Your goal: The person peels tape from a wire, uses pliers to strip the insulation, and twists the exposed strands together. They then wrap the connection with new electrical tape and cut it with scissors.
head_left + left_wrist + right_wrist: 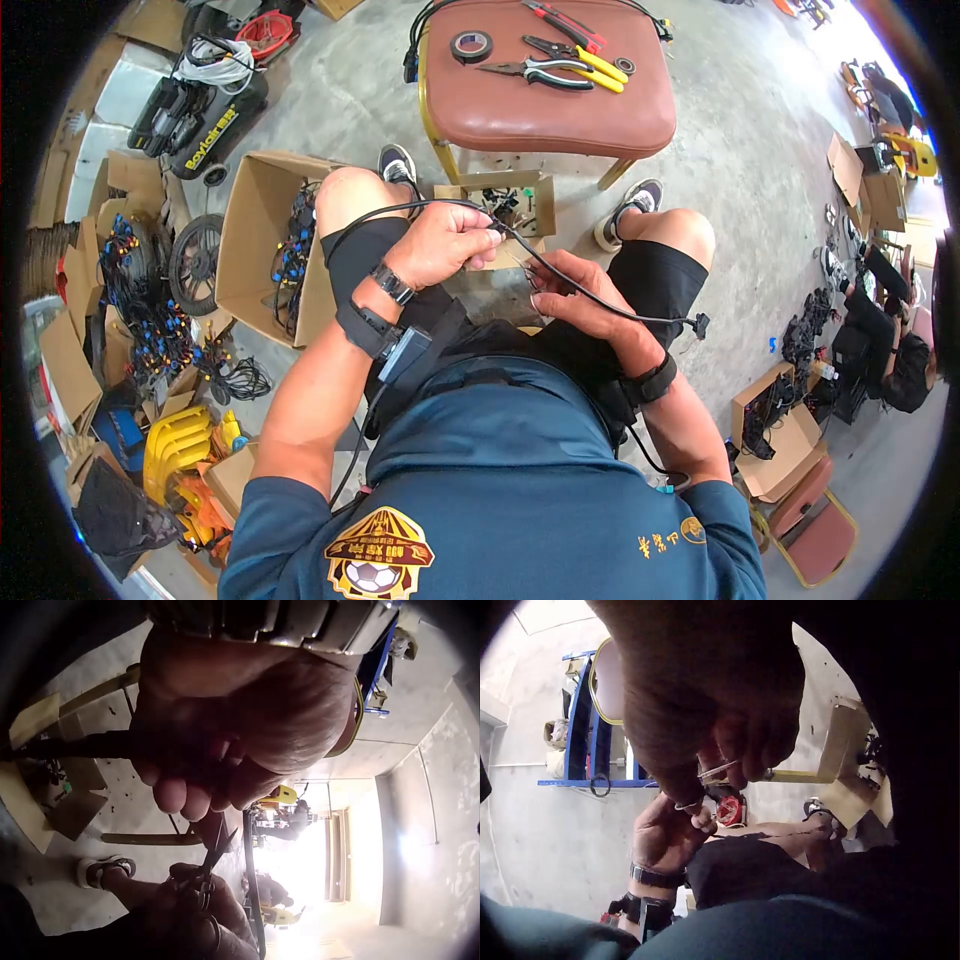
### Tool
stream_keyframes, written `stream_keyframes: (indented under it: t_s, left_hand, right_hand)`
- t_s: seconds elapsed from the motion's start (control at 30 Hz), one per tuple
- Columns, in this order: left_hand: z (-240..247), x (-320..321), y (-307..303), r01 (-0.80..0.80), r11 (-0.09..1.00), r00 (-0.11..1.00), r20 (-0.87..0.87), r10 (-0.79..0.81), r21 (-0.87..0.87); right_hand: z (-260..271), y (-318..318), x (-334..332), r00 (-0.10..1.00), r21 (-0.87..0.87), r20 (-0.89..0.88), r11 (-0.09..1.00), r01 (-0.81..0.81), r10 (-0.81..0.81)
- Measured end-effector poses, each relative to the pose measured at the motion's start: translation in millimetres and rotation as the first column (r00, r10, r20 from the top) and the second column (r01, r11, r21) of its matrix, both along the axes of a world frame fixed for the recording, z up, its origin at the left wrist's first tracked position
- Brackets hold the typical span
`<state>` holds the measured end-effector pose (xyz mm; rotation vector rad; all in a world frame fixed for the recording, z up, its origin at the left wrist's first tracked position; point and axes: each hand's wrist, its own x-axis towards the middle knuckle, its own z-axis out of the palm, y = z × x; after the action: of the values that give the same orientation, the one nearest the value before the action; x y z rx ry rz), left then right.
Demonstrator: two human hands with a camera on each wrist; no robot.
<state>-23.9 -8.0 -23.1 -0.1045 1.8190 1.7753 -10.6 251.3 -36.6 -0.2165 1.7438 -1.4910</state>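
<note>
A black cable point(590, 293) curves from beside the left knee, through my left hand point(445, 243), and over my right hand point(575, 295) to a plug point(700, 324). My left hand pinches the cable between thumb and curled fingers. In my right hand are small scissors point(208, 871), fingers through the loops; their blades stand apart, pointing toward the left hand's fingertips point(196, 806). The right wrist view shows part of the scissors point(718, 770) close to the left hand. The stretch of cable inside the left fist is hidden.
Ahead, a padded stool point(550, 120) bears pliers point(545, 72), a cutter knife point(570, 25) and a tape roll point(471, 46). A small open box point(545, 205) with dark parts lies between the feet. A larger carton point(250, 210) of cables stands at the left knee.
</note>
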Motion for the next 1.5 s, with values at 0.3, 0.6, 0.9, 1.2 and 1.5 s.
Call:
stream_keyframes:
  t_s: [0.3, 0.6, 0.9, 1.2, 1.5]
  left_hand:
    - [-2.3, 1.1, -4.9, -0.010, 0.999, 1.000, -0.027, 0.009, -0.052]
    - [-2.8, 0.5, -5.7, -0.020, 0.996, 1.000, -0.023, 0.018, -0.088]
    - [-2.7, -0.2, -4.6, -0.020, 0.997, 1.000, -0.020, 0.019, -0.072]
    - [0.2, -1.3, -1.6, -0.023, 0.994, 0.999, -0.029, 0.020, -0.103]
    - [-2.4, -0.1, -1.7, -0.025, 0.993, 1.000, -0.019, 0.023, -0.112]
  right_hand:
    - [-7.3, -12.2, -17.2, 0.999, -0.157, -0.026, 0.987, 0.042, -0.046]
    - [-18.3, -18.8, -36.2, 0.998, -0.236, 0.030, 0.971, -0.044, 0.053]
    - [-22.3, -20.7, -41.9, 0.997, -0.279, 0.033, 0.958, -0.060, 0.072]
    - [-23.1, -21.3, -40.4, 0.998, -0.312, 0.052, 0.950, -0.015, 0.033]
    - [-16.5, -16.6, -42.0, 0.995, -0.289, 0.088, 0.957, -0.013, 0.040]
